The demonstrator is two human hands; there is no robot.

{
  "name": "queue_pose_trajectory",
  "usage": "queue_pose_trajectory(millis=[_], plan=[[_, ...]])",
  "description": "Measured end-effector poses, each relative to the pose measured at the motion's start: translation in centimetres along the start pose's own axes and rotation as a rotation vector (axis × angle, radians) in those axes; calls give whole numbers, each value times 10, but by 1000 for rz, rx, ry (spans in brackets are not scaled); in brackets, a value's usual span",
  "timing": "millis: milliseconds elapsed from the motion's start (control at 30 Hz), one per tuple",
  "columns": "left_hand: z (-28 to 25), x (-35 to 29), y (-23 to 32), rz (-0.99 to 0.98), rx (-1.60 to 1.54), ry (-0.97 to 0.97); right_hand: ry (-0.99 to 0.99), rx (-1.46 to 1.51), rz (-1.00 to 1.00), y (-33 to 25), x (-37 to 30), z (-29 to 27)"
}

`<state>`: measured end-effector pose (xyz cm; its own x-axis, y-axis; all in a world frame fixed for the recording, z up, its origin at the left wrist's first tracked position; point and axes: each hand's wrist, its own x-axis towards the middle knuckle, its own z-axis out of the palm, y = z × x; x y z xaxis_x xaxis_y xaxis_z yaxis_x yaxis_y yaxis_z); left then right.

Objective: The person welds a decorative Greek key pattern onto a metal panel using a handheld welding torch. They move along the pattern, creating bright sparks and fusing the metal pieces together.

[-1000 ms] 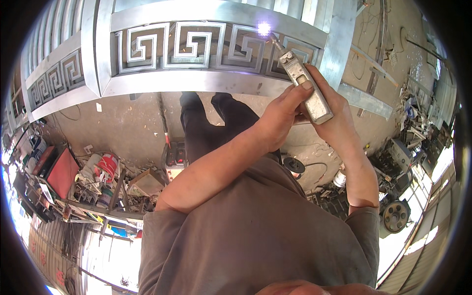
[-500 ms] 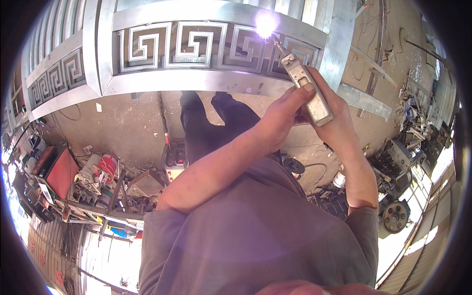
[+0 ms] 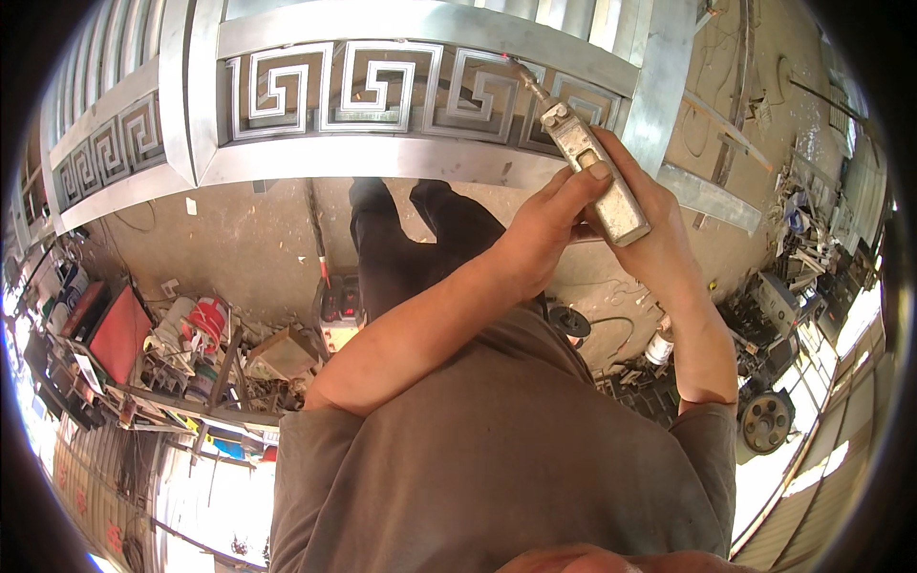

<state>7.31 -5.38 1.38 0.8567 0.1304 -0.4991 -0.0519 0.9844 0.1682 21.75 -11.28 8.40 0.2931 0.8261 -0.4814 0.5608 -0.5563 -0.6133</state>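
Observation:
A boxy, dull metal handheld welding gun (image 3: 626,218) slants up and left, its thin nozzle ending at the upper rail of a shiny metal gate (image 3: 382,158). A small reddish glow (image 3: 505,56) marks the rail's edge by the tip. My left hand (image 3: 546,229) is closed about the gun from the left, its thumb lying on the body. From the right side, my right hand (image 3: 657,224) wraps the gun, its fingers partly hidden behind it. Grey key-pattern scrollwork (image 3: 382,88) fills the gate's opening below the nozzle.
Behind my legs stands a machine with red parts (image 3: 342,304) and a cable. Cluttered scrap, a red bucket (image 3: 206,320) and a red panel (image 3: 122,334) lie at left. A wheel (image 3: 766,422), a white can (image 3: 659,346) and metal pieces are at right.
The bright purple-white arc at the nozzle tip has gone out, leaving a small red glow. The purple haze has faded; both hands and the gun have barely moved.

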Motion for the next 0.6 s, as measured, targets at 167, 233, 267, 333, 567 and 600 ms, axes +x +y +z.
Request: queue_pose_trajectory(millis=[167, 233, 267, 333, 567, 600], plan=[[0, 4, 3, 0, -17, 23, -5, -33, -1, -1, 7, -2], [-1, 5, 4, 5, -27, 12, -28, -25, 34, -3, 7, -5], [-1, 6, 5, 6, -33, 5, -30, -42, 30, -3, 7, -6], [0, 7, 6, -1, -38, 0, -32, -77, 19, -3, 9, -7], [4, 5, 12, 14, -40, -18, -17, -118, -30, -1, 13, -8], [5, 5, 12, 17, -41, -20, -19, -130, -35, -1, 13, -8]])
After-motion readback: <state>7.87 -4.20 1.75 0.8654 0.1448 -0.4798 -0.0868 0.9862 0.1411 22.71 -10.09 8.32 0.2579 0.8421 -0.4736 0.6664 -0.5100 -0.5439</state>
